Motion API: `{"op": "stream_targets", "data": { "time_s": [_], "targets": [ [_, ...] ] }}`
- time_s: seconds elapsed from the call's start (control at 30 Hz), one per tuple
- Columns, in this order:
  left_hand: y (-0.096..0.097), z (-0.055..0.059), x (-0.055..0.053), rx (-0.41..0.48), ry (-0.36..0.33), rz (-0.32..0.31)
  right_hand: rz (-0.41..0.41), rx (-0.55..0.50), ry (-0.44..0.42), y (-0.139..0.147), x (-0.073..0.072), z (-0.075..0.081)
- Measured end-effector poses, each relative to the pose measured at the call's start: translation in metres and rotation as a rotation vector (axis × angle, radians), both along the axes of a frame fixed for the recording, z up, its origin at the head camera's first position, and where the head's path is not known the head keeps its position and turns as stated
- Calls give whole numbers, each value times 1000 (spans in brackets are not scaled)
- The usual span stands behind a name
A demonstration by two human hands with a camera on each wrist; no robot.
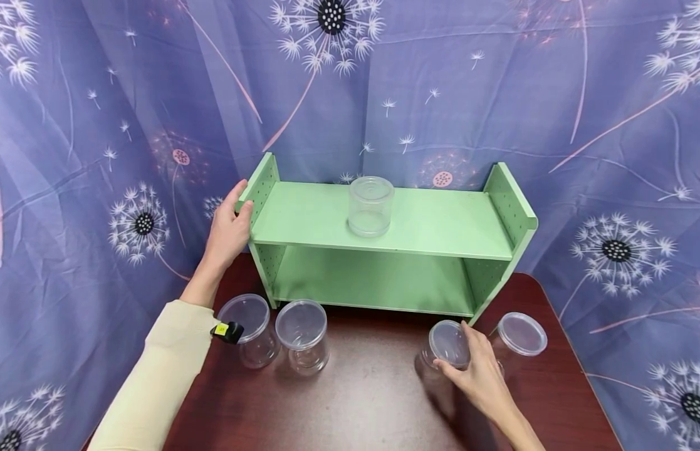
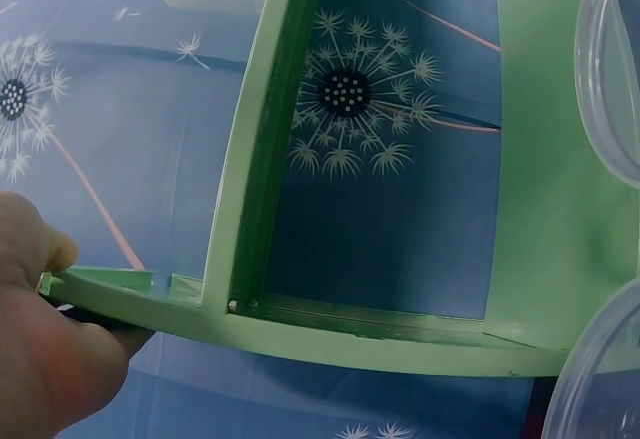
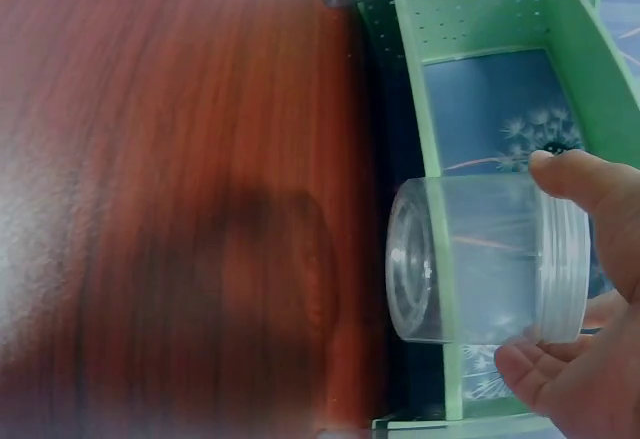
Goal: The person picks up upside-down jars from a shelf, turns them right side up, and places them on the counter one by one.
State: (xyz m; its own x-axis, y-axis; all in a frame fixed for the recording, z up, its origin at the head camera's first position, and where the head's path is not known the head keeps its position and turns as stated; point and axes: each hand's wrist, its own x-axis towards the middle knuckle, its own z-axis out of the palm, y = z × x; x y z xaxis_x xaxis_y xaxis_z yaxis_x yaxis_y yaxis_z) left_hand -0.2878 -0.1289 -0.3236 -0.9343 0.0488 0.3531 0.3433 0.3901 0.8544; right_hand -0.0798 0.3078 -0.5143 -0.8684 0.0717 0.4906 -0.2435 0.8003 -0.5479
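Note:
A light green two-tier shelf point(image 1: 304, 210) stands at the back of the table. My left hand point(image 1: 228, 228) grips the top of its left side panel, thumb and fingers on either side of the edge in the left wrist view. My right hand point(image 1: 484, 376) holds a clear lidded jar point(image 3: 490, 259) by its lid, thumb on one side and fingers on the other. That jar is in front of the shelf's right end. Another clear jar point(image 1: 371, 210) sits on the upper tier, near the middle.
Two clear lidded jars stand side by side at the shelf's front left, one on the outside point(image 1: 252, 322) and one nearer the middle point(image 1: 302, 329). A further jar point(image 1: 521, 334) is right of my right hand. Behind the brown table point(image 1: 372, 388) hangs a dandelion-print curtain point(image 1: 468, 94).

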Motion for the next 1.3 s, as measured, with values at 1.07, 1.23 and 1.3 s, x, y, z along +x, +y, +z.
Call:
{"op": "stream_targets", "data": {
  "time_s": [1.07, 1.23, 1.3],
  "targets": [
    [-5, -1, -3, 3, -33, -30, 5, 73, -25, 0, -2, -35],
    [-5, -1, -2, 9, -32, -36, 10, 76, -37, -1, -2, -34],
    [-5, -1, -2, 6, -31, -35, 12, 77, -34, -1, -1, -33]
  ]
}}
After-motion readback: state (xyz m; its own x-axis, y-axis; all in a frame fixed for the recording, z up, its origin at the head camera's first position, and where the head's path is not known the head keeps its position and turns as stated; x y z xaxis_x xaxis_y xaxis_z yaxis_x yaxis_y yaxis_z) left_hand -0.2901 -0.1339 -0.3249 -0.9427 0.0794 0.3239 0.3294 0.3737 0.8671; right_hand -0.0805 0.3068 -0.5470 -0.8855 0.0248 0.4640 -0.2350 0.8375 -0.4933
